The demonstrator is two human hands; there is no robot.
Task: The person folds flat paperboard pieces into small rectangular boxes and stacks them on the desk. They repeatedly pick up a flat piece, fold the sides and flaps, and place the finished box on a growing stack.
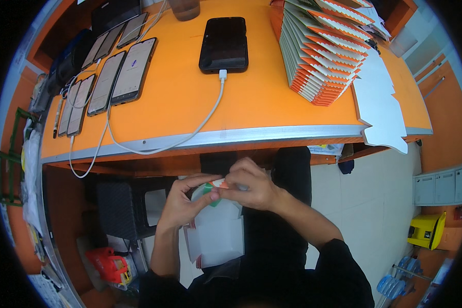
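Note:
Above my lap, below the table edge, my left hand (186, 199) and my right hand (252, 186) pinch a small paper carton (209, 191) between them. Green, white and orange show on it; fingers cover most of its shape. My left thumb and fingers close on its left side, and the right fingers are bent over its upper right. Under the hands, a stack of white card blanks (215, 238) with reddish edges rests on my lap. At the table's right, a long row of nested orange, white and green paper cartons (321, 56) leans in a curve.
White card sheets (381, 102) overhang the orange table's (179, 110) right front edge. A black phone (224, 45) is plugged into a white cable, which hangs past the front edge. Several phones (133, 72) lie at the left. A black box (120, 208) stands under the table.

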